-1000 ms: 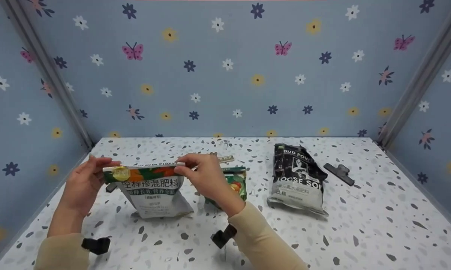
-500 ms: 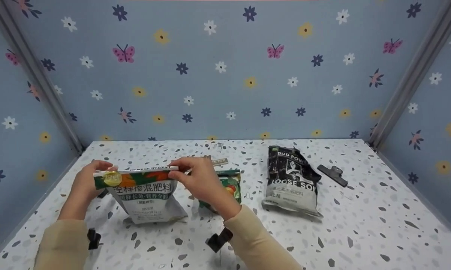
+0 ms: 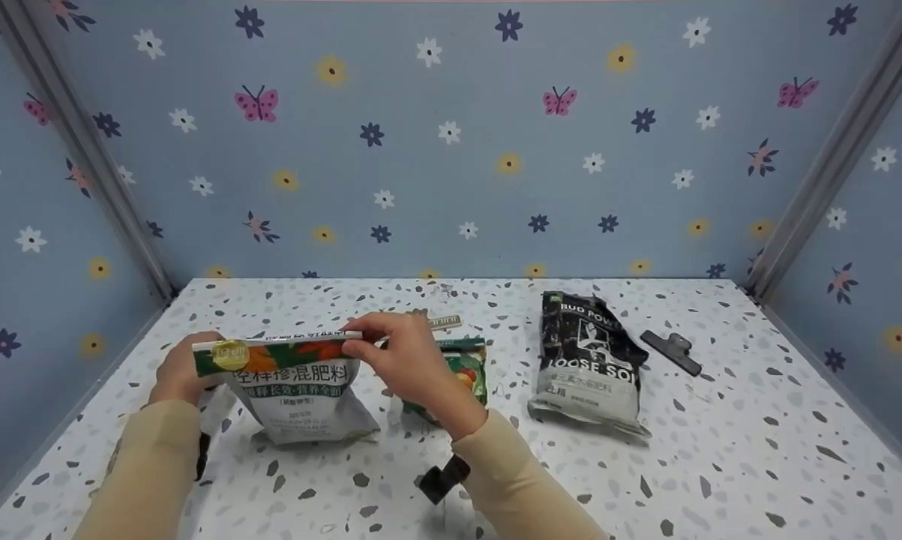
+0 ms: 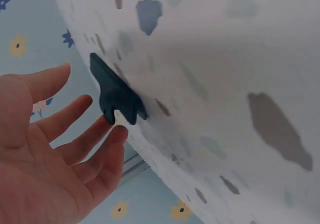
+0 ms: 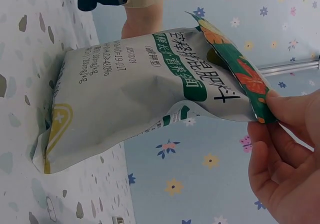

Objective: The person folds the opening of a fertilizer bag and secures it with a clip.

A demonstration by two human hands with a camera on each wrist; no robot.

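A white fertilizer bag [image 3: 297, 409] stands on the speckled table at the left, its green-and-orange top folded over. My right hand [image 3: 413, 367] pinches the right end of that fold; the right wrist view shows the thumb over the bag's [image 5: 120, 89] edge and fingers beneath. Behind the bag's left side is my left hand [image 3: 177, 371], its fingers partly hidden in the head view. In the left wrist view this hand [image 4: 55, 154] reaches with spread, slightly bent fingers towards a dark clip [image 4: 116, 91] on the table. Whether a fingertip touches the clip, I cannot tell.
A small green bag [image 3: 465, 367] sits partly behind my right forearm, with a beige strip [image 3: 445, 322] farther back. To the right lies a black-and-white soil bag [image 3: 589, 367], and beside it another black clip [image 3: 672, 351]. Flowered walls enclose the table.
My left hand has left the bag's left top corner and moved behind the bag, down towards the table. The right hand keeps its pinch on the fold.
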